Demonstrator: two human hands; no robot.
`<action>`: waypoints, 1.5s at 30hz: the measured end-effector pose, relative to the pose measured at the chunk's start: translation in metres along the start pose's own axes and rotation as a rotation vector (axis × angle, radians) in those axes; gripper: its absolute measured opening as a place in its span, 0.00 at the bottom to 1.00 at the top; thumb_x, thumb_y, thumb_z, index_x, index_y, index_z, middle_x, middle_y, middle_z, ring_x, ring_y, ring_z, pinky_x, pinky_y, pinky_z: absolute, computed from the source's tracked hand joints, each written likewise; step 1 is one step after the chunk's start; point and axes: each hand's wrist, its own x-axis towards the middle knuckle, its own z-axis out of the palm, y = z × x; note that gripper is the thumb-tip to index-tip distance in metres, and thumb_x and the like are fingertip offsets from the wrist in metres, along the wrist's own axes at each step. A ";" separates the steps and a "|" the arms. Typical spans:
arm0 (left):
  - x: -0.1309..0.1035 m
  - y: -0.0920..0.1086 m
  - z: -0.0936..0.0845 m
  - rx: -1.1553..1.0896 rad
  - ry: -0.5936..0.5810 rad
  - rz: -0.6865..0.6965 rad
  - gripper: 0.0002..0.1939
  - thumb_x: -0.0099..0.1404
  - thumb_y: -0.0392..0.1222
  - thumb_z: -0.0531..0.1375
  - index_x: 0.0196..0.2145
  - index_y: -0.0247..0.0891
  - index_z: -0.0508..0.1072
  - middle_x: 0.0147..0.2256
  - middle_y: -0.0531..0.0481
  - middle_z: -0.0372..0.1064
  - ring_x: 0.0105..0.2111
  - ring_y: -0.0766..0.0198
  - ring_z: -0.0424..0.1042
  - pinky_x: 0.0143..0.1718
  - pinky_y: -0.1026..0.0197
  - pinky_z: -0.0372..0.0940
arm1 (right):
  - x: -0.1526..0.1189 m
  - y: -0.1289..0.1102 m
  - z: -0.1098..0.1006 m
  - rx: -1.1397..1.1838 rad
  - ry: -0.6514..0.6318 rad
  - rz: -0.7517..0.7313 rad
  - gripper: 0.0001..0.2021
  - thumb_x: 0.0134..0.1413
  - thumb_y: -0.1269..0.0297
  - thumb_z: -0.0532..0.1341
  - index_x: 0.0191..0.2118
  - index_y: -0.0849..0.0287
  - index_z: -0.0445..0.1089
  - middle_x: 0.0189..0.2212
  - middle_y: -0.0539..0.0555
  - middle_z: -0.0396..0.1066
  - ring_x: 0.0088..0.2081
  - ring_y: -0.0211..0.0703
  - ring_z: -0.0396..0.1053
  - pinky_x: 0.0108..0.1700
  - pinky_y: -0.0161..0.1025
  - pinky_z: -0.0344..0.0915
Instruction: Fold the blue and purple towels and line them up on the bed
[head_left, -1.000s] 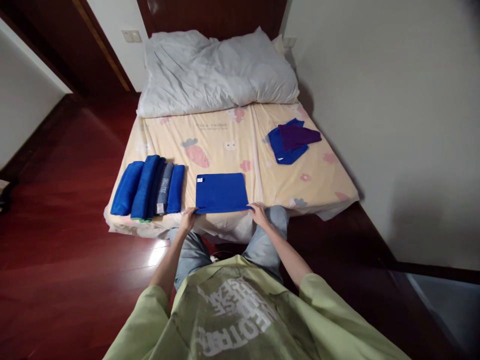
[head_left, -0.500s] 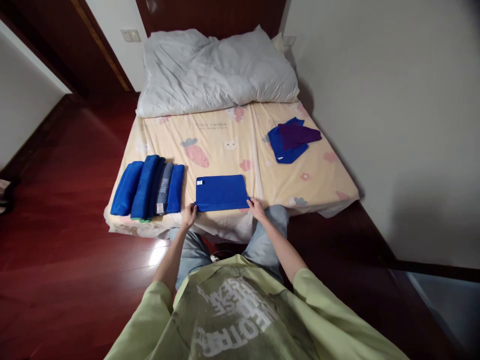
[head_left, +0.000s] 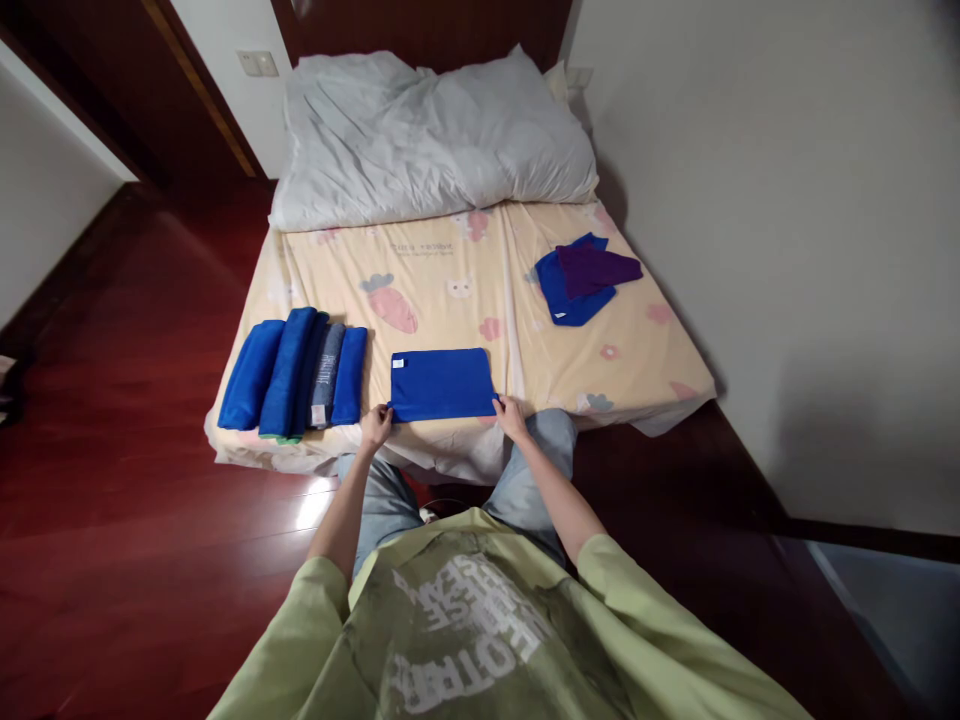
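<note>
A blue towel (head_left: 442, 384) lies flat as a rectangle near the front edge of the bed, a small white label at its far left corner. My left hand (head_left: 376, 426) pinches the towel's near left corner. At the near right corner, my right hand (head_left: 511, 416) is closed on the towel's edge. Just left of my left hand sits a row of folded towels: a blue one (head_left: 350, 376), a grey one (head_left: 328, 368) with pale lettering, and thicker blue ones (head_left: 289, 368) farther left.
A purple cloth (head_left: 598, 271) rests on a crumpled blue cloth (head_left: 564, 300) at the bed's right side. The patterned sheet (head_left: 435, 270) covers the bed. A bundled grey-white quilt (head_left: 435, 140) fills the head end. A wall (head_left: 787, 220) stands to the right.
Almost nothing has changed. Both hands stay on the near corners of the blue towel, and the view has shifted very slightly.
</note>
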 end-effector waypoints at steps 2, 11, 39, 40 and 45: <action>0.000 0.000 0.000 -0.007 0.016 0.002 0.12 0.67 0.46 0.55 0.38 0.39 0.76 0.35 0.43 0.80 0.40 0.53 0.79 0.40 0.60 0.68 | -0.002 0.001 0.002 0.021 0.016 -0.003 0.16 0.68 0.59 0.53 0.42 0.61 0.76 0.37 0.60 0.78 0.41 0.47 0.74 0.47 0.38 0.65; -0.006 -0.006 0.000 -0.040 0.010 0.020 0.13 0.67 0.47 0.55 0.39 0.38 0.75 0.35 0.44 0.79 0.39 0.55 0.79 0.41 0.60 0.69 | -0.003 -0.005 -0.002 0.002 -0.009 0.047 0.13 0.68 0.61 0.55 0.42 0.61 0.76 0.40 0.61 0.79 0.43 0.47 0.75 0.49 0.38 0.65; -0.006 -0.001 0.004 -0.040 0.047 -0.002 0.11 0.64 0.43 0.58 0.45 0.41 0.69 0.30 0.50 0.76 0.35 0.57 0.78 0.39 0.61 0.67 | -0.002 -0.002 0.005 0.099 0.020 0.086 0.08 0.63 0.61 0.59 0.37 0.59 0.73 0.36 0.58 0.78 0.38 0.45 0.75 0.46 0.38 0.67; -0.006 -0.001 0.004 -0.043 0.055 -0.001 0.11 0.64 0.43 0.58 0.45 0.41 0.68 0.30 0.51 0.76 0.34 0.57 0.78 0.38 0.61 0.66 | -0.001 -0.002 0.005 0.100 0.025 0.090 0.08 0.63 0.61 0.60 0.36 0.58 0.73 0.35 0.57 0.78 0.37 0.45 0.75 0.46 0.38 0.67; -0.007 0.002 0.006 -0.021 0.082 0.009 0.07 0.64 0.42 0.59 0.41 0.42 0.67 0.29 0.51 0.73 0.32 0.57 0.76 0.38 0.61 0.65 | -0.003 -0.005 0.004 0.103 0.049 0.069 0.06 0.63 0.61 0.59 0.38 0.58 0.71 0.33 0.56 0.75 0.36 0.46 0.73 0.45 0.40 0.67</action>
